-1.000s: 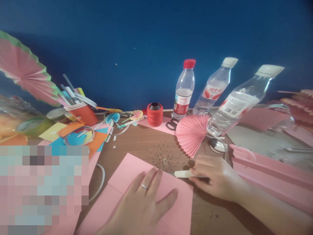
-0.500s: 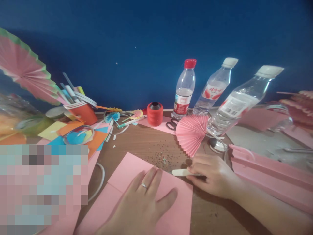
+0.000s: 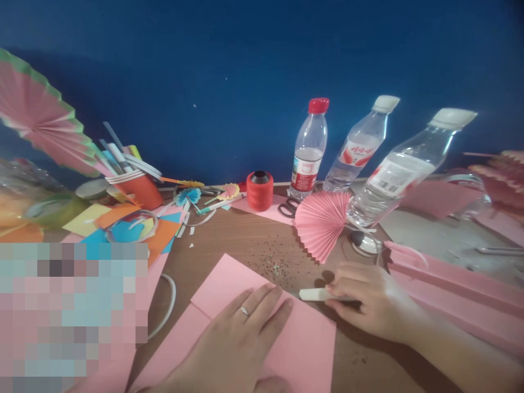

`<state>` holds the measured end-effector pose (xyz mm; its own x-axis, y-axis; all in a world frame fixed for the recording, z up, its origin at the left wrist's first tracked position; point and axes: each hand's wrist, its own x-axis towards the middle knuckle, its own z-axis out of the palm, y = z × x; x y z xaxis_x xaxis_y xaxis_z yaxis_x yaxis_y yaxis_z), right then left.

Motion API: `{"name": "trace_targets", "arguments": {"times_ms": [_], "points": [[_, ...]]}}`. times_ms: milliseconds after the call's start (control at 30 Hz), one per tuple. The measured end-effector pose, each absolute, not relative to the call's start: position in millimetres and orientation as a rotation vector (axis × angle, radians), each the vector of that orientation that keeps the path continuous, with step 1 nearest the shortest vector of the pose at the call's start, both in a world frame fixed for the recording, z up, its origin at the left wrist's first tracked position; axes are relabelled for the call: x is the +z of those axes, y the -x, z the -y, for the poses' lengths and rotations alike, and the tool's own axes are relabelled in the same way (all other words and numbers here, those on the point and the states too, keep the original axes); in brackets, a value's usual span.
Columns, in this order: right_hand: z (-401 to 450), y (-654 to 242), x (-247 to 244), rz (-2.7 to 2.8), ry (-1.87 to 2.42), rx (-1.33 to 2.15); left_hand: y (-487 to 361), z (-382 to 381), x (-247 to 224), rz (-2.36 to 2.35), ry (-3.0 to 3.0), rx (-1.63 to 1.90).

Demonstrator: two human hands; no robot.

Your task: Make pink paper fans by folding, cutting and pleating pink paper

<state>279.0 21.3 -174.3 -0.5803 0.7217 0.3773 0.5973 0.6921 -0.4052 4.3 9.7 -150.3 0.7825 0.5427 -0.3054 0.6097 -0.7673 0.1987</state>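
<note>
My left hand point(image 3: 235, 333), a ring on one finger, lies flat on a folded sheet of pink paper point(image 3: 311, 344) with its fingers stretched out. Its thumb is partly tucked low at the bottom edge of the view. Closed around a white-handled craft knife point(image 3: 315, 295), my right hand point(image 3: 364, 300) is just past the paper's upper right edge. The knife's tip points left, at the paper's edge. Right above my right hand, a pleated pink paper fan point(image 3: 321, 224) rests on the brown table point(image 3: 229, 234).
Dark crumbs point(image 3: 275, 266) lie scattered beyond the paper. At the back stand a red thread spool point(image 3: 260, 192) and a red-capped bottle point(image 3: 310, 153), with two white-capped bottles beside it. Scissors point(image 3: 287, 207) lie by the fan. A red cup point(image 3: 139, 188) of pens stands left, near coloured paper scraps.
The pink paper has shifted slightly to the right. My left thumb has drawn in from its spread position. My right hand and the knife have moved a little right and down.
</note>
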Motion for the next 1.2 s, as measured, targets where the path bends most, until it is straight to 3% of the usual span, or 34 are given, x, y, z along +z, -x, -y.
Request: {"name": "trace_targets", "arguments": {"times_ms": [1200], "points": [[-30.8, -270.8, -177.2, 2.392, 0.995, 0.323, -4.1, -11.2, -153.7, -0.905, -2.687, -0.28]]}}
